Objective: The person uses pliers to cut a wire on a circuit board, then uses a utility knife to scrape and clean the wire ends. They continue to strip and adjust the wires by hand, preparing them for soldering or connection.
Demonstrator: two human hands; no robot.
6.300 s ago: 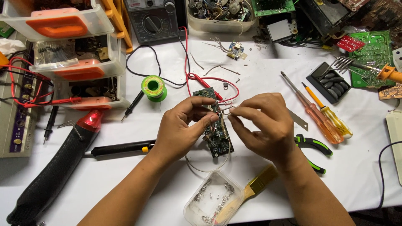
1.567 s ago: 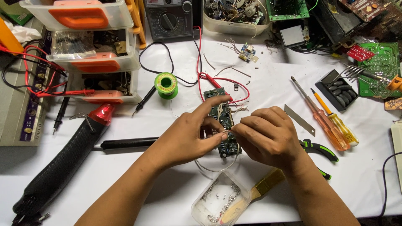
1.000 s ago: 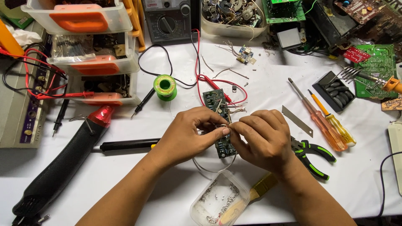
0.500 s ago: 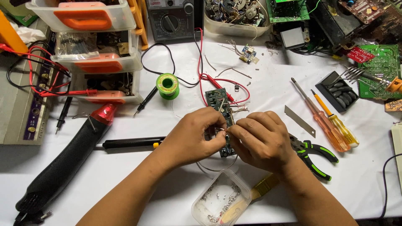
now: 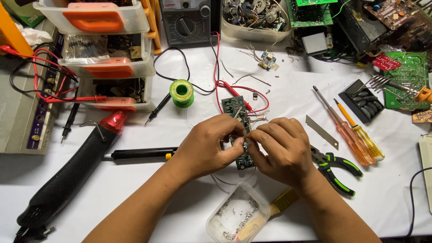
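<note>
Head view: both hands meet at the middle of the white table (image 5: 135, 189), over a narrow green circuit board (image 5: 235, 107) that runs from 12 o'clock to 6 o'clock beneath them. The left hand (image 5: 208, 146) curls over the board's left edge, fingertips pinched on it near the middle. The right hand (image 5: 280, 148) closes from 3 o'clock, thumb and forefinger pinched together at a small part on the board; what exactly they pinch is too small to tell.

At 10 o'clock from the hands stands a green solder spool (image 5: 181, 92). At 9 o'clock lies a black soldering iron (image 5: 141, 154), and beyond it a black-and-red heat gun (image 5: 76, 168). At 3 o'clock, just beside the right wrist, lie green-handled pliers (image 5: 337, 168); two screwdrivers (image 5: 348, 135) lie at 2 o'clock. At 6 o'clock sits a clear plastic tub (image 5: 236, 218) of metal scraps. A multimeter (image 5: 186, 20) stands at 12 o'clock, its red lead (image 5: 234, 92) reaching the board.
</note>
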